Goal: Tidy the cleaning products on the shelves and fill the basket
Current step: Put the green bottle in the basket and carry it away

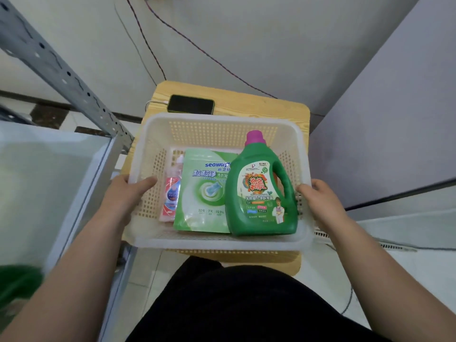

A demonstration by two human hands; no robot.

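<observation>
A white perforated plastic basket (222, 122) is over a small wooden stool (271, 104). My left hand (128, 191) grips its left rim, thumb inside the wall. My right hand (318, 196) grips its right rim. Inside the basket stands a green detergent jug (261, 193) with a purple cap, at the right. A light green laundry pouch (204, 193) lies flat in the middle. A small pink bottle (171, 193) lies along the left wall.
A black phone (191, 104) with a cable lies on the stool behind the basket. A grey metal shelf post (61, 70) and a pale shelf board (49, 174) are at the left. A blurred green object (17, 285) sits at the lower left. Cables run across the floor.
</observation>
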